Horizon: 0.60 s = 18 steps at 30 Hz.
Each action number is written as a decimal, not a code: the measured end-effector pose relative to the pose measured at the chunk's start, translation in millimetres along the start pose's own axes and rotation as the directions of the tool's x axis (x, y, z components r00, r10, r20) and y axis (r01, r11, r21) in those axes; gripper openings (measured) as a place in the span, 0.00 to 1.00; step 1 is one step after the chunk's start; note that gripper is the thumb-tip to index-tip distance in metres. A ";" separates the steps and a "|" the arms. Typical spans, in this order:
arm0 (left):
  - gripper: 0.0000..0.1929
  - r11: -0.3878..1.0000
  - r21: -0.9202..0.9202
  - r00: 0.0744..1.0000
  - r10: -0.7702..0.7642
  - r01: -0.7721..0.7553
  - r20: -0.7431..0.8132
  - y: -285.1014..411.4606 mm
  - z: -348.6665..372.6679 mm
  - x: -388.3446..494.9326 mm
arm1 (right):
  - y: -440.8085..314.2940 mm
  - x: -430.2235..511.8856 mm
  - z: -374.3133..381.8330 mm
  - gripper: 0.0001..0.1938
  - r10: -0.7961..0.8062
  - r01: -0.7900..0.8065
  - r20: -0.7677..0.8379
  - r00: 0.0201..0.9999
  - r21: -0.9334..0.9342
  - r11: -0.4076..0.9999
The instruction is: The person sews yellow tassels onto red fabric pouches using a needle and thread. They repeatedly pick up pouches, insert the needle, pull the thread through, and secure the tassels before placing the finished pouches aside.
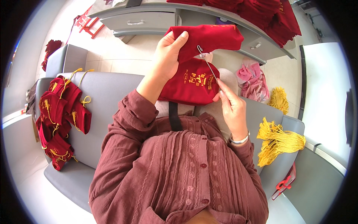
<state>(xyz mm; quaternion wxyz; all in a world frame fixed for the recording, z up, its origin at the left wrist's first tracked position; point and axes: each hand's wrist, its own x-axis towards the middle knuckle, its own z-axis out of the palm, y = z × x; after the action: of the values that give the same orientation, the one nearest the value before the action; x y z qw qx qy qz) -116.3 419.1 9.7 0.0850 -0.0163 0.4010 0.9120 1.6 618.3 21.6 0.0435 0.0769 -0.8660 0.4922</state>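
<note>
My left hand (pixel 170 53) grips the edge of a red cloth pouch (pixel 209 36), held up over my lap with its thumb on top. Between the thumb and fingers of my right hand (pixel 231 103) is a thin metal hook tool (pixel 208 65). Its bent tip reaches up to the lower side of the held pouch; whether it touches the cloth I cannot tell. Another red pouch (pixel 181 86) with gold printing lies on my thighs below, partly hidden by my left hand and wrist.
Finished-looking red pouches with yellow cords (pixel 63 106) are heaped on the grey sofa (pixel 112 84) at left. A bundle of yellow cords (pixel 279 141) lies at right. Ahead, a grey desk (pixel 156 22) carries stacked red cloth (pixel 260 14). Pink fabric (pixel 253 79) lies right of my knees.
</note>
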 end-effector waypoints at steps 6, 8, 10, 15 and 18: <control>0.10 0.977 0.181 0.993 0.118 -0.117 0.002 -7.3 3.5 -0.7 | -0.9 6.5 2.8 0.16 0.046 -0.046 0.013 0.999 -0.007 0.999; 0.10 0.967 0.232 0.993 0.114 -0.107 -0.016 -7.1 3.0 -0.8 | -0.7 8.3 3.1 0.16 0.051 -0.051 0.032 0.998 0.004 0.999; 0.10 0.959 0.261 0.993 0.116 -0.107 -0.019 -6.5 2.1 -0.9 | -0.4 9.2 3.7 0.16 0.050 -0.051 0.042 0.998 0.005 0.999; 0.11 0.944 0.310 0.992 0.124 -0.115 -0.011 -7.3 0.2 -1.1 | 0.6 9.6 4.7 0.16 0.029 -0.027 0.039 0.999 -0.038 0.999; 0.11 0.939 0.321 0.992 0.129 -0.121 -0.003 -8.4 -1.2 -1.4 | 1.7 10.6 4.9 0.17 0.009 -0.007 0.034 0.999 -0.063 0.998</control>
<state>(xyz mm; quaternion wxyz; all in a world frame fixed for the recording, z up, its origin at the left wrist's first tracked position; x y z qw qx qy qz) -113.6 423.5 2.9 0.0235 0.0121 0.5450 0.8380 -9.1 614.1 19.2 0.0292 0.0805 -0.8820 0.4634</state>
